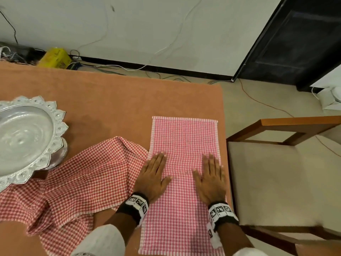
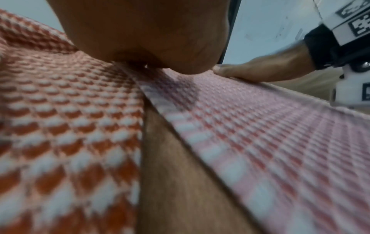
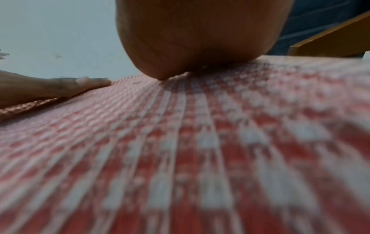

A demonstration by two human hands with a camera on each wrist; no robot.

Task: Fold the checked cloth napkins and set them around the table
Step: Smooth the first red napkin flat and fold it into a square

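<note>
Head view: left hand [image 1: 153,175] and right hand [image 1: 210,177] flat, fingers straight, pressing pink checked napkin [image 1: 184,137] at table's [image 1: 110,100] 4 o'clock corner, red checked napkin [image 1: 83,174] rumpled at 9 o'clock; wrist views: palms down on weave, confirming smoothing step, next probably a crosswise fold.

The worktop [image 1: 103,97] is lying under an orange-brown cover. A wooden chair [image 1: 276,182] with a pale seat cushion is standing just beside its right edge. A pale wall [image 1: 138,26] with a dark skirting strip [image 1: 166,68] is running along the far side. Loose cables [image 1: 166,76] are trailing across the beige floor [image 1: 258,106]. A yellow box [image 1: 55,58] is sitting at the far left, and a dark door [image 1: 295,45] is occupying the far right.
</note>
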